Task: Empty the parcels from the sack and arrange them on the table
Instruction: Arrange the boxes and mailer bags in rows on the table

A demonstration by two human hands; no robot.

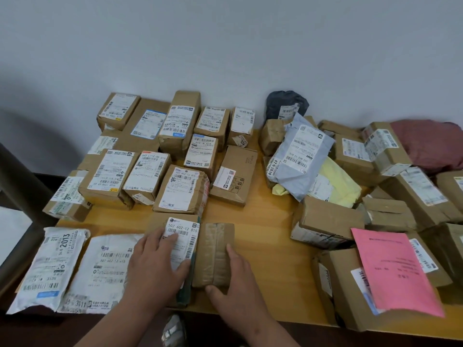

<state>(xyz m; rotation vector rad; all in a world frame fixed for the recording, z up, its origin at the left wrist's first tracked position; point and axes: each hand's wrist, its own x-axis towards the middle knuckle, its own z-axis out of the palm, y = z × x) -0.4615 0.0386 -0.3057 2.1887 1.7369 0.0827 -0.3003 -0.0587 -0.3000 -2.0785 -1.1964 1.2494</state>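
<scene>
A wooden desk [270,236] stands against a pale wall. Under the fingers [160,242] lies a labelled carton [180,236], with a taped brown box [213,254] touching its right side. Left of the fingers lie two white mailer bags [50,266]. Beyond them, rows of labelled cartons [160,156]. To the right, a loose heap of boxes and soft mailers [350,186], one topped by a pink sheet [393,271].

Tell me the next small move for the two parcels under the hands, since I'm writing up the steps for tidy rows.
Probably slide the plain taped box left, flush against the labelled box. The right hand already rests along its right side, the left hand steadies the labelled box from above, and the parcels behind them sit in tight rows.
</scene>
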